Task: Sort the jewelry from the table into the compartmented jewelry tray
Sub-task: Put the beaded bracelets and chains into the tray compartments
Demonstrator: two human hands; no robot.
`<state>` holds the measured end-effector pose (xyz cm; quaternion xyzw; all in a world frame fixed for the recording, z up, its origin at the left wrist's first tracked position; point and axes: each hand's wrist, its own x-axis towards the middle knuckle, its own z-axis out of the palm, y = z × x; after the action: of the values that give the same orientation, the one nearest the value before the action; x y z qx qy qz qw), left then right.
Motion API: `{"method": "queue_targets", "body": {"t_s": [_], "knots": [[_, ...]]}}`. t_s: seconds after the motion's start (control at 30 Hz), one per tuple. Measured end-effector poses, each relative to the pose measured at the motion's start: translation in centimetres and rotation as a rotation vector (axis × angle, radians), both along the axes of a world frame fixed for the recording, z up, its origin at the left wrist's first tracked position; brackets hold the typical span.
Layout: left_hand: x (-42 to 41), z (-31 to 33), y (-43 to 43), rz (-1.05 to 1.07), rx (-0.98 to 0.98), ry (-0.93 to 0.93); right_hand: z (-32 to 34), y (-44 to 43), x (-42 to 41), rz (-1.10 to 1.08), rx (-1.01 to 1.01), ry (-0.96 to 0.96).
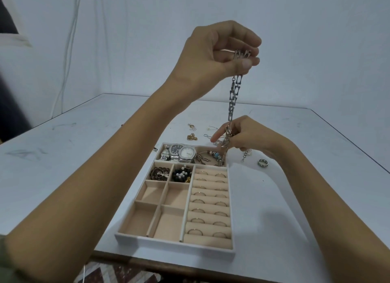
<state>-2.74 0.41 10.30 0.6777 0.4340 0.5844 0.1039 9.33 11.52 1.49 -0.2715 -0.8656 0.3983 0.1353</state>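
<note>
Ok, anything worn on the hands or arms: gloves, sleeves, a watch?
No gloves, rings or watch show on the left hand or right hand; both forearms are bare. Only a bit of olive-green fabric, perhaps a sleeve, shows at the left elbow.

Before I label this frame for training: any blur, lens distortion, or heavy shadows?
Head view: wide-angle stretch enlarges the forearms near the bottom corners; soft, even light, a faint shadow on the white table right of the beige compartmented tray; the silver chunky-link chain is sharp.
</note>
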Motion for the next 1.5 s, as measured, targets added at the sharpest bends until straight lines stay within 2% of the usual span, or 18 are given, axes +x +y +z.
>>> {"method": "queue_targets", "body": {"t_s": [0.37, 0.57, 0.8, 1.03, 1.37, 1.5], "knots": [[-2.2, -1.9, 2.7, 0.275, 0.084, 0.008, -0.6, 1.0, 0.5, -0.15, -0.033, 0.072], [-2.4, -1.9, 2.8, 0.302, 0.11, -0.01, -0.7, 1.1, 0.3, -0.144, -0.033, 0.079], [-2.1, -4.4, 2.5, 0.229, -0.098, 0.058, -0.7, 1.2, 0.4, -0.15, -0.019, 0.087], [-1.4, -6.2, 2.6, 0.218, -0.187, 0.116, -0.8, 1.4, 0.3, -0.163, -0.006, 0.083], [-2.0, -8.2, 2.3, 0.362, -0.362, 0.353, -1.0, 1.5, 0.3, -0.164, -0.004, 0.082], [-1.7, -8.4, 2.0, 0.347, -0.516, 0.47, -1.1, 1.6, 0.3, -0.173, -0.009, 0.076]]}}
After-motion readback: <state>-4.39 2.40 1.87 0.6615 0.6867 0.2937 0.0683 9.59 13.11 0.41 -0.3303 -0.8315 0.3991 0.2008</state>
